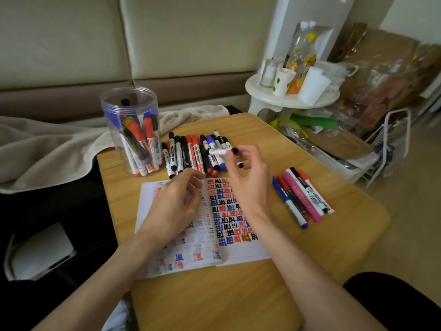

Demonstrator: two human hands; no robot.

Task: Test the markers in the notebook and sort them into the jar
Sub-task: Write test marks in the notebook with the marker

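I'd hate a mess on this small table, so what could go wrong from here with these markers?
The jar stands near the table's back left corner; a nudge from the left hand might tip it off. The loose markers on the right lie toward the table edge and could roll off.

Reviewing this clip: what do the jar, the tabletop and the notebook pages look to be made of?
Jar: clear glossy plastic, probably; markers show through its wall and the rim looks threaded. Tabletop: light wood or wood-look laminate, matte, with visible grain lines. Notebook: white matte paper; ink ghosts through the left page.
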